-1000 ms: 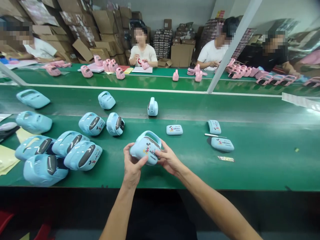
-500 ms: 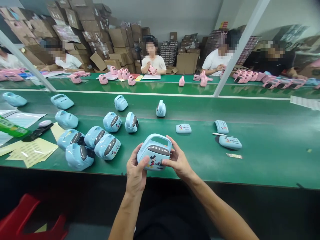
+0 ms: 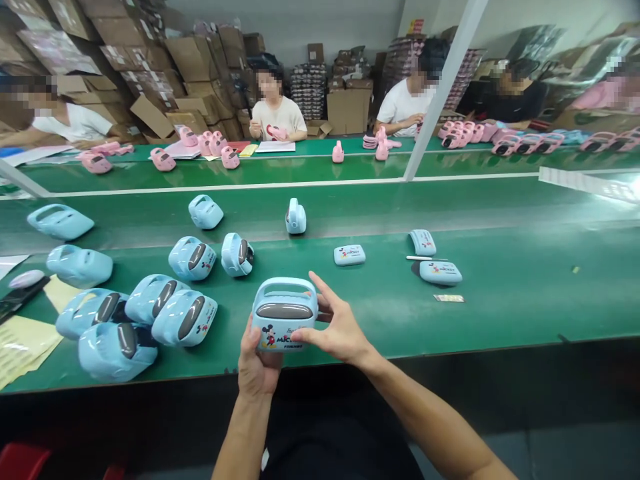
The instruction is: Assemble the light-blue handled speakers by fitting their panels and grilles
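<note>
A light blue plastic case (image 3: 280,327) with a carry handle, a dark grey oval panel and a Mickey print faces me over the table's front edge. My left hand (image 3: 257,363) grips its lower left corner, thumb on the front. At its right side, my right hand (image 3: 343,327) has the thumb against the printed front and the other fingers partly behind, the index finger pointing up. Several similar blue cases (image 3: 185,317) stand to the left. Right of centre lie a printed blue panel (image 3: 349,255), a curved one (image 3: 423,242) and another panel (image 3: 440,272).
A thin white stick (image 3: 425,258) and a small label strip (image 3: 449,299) lie by the panels on the green table (image 3: 500,293). Yellow sheets (image 3: 30,347) and a dark device (image 3: 20,300) are at left. Across the bench, co-workers (image 3: 277,117) sit behind pink cases (image 3: 338,152).
My view has swung to the right, so the table's contents appear further left. The held case has turned its printed front more squarely toward me, and both hands still hold it.
</note>
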A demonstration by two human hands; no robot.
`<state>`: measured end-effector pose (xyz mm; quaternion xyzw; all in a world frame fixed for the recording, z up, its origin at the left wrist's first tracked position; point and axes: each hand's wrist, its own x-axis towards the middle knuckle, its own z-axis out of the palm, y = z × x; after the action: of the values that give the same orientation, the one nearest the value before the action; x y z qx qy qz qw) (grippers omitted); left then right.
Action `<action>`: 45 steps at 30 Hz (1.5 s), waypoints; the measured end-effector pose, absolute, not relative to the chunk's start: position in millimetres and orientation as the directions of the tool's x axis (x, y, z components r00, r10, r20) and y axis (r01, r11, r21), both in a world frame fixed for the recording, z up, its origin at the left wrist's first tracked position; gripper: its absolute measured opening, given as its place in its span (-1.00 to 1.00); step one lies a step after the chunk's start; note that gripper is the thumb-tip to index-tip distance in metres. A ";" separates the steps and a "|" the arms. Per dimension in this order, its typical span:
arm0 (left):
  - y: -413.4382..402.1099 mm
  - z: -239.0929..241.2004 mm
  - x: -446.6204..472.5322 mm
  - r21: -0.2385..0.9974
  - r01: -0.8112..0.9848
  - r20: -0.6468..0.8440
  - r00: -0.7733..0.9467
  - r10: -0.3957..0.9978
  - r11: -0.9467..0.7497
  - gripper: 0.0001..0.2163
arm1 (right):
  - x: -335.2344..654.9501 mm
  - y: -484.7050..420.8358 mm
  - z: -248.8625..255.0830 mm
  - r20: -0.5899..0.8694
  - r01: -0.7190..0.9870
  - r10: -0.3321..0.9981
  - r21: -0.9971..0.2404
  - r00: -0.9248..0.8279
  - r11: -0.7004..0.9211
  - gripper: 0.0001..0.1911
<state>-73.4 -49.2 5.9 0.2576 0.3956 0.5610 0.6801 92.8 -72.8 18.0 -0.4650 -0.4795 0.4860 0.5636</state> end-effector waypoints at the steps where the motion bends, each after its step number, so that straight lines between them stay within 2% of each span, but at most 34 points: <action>1: -40.6 1.5 -74.1 0.817 -0.530 -0.212 0.089 0.973 0.226 -0.52 | 94.9 -65.9 10.5 0.104 -0.084 0.992 -0.990 0.066 0.110 0.21; 4: -6.1 -14.0 -71.4 0.907 -0.400 -0.081 0.141 0.987 0.132 -0.50 | 102.1 -43.2 -17.9 0.180 0.041 0.981 -0.983 0.077 0.177 0.20; 9: 49.6 -47.5 -55.1 0.990 -0.137 0.046 0.071 0.996 -0.036 -0.29 | 109.0 -14.1 -57.7 0.295 0.272 0.951 -0.926 0.090 0.262 0.04; 16: 71.5 -73.1 -49.2 0.997 0.052 0.068 -0.053 0.996 -0.065 -0.29 | 102.3 -9.9 -69.5 0.330 0.344 0.929 -0.903 0.168 0.258 -0.21; 19: 70.5 -72.9 -47.5 0.990 0.118 0.088 -0.089 0.992 -0.077 -0.28 | 99.9 -12.9 -69.7 0.341 0.343 0.922 -0.901 0.183 0.265 -0.24; 22: 68.0 -69.8 -44.4 0.984 0.158 0.106 -0.122 0.987 -0.086 -0.27 | 95.3 -8.8 -70.0 0.320 0.267 0.930 -0.926 0.182 0.266 -0.23; 24: 66.7 -67.7 -41.9 0.979 0.189 0.115 -0.174 0.978 -0.081 -0.30 | 89.1 0.7 -69.1 0.295 0.204 0.920 -0.947 0.258 0.247 -0.31; 28: 65.8 -67.0 -36.8 0.969 0.246 0.100 -0.293 0.951 -0.026 -0.37 | 74.4 26.2 -65.2 0.240 0.263 0.853 -0.956 0.464 0.126 -0.40; 34: 64.6 -68.8 -32.2 0.963 0.258 0.030 -0.374 0.927 0.073 -0.41 | 70.0 40.5 -65.6 0.178 0.219 0.843 -0.973 0.508 0.074 -0.43; 38: 70.2 -66.0 -34.4 0.971 0.209 -0.038 -0.356 0.934 0.119 -0.44 | 78.3 43.6 -62.6 0.103 0.083 0.878 -0.994 0.468 0.072 -0.45; 45: 92.0 -60.4 -39.7 0.981 0.023 -0.188 -0.181 0.966 0.195 -0.37 | 100.0 50.2 -55.0 -0.015 -0.288 0.976 -0.956 0.219 0.050 -0.47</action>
<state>-39.7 92.0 -60.4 0.4129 0.5985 0.4818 0.4891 100.0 50.2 -55.0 -0.4683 -0.3672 0.5055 0.6248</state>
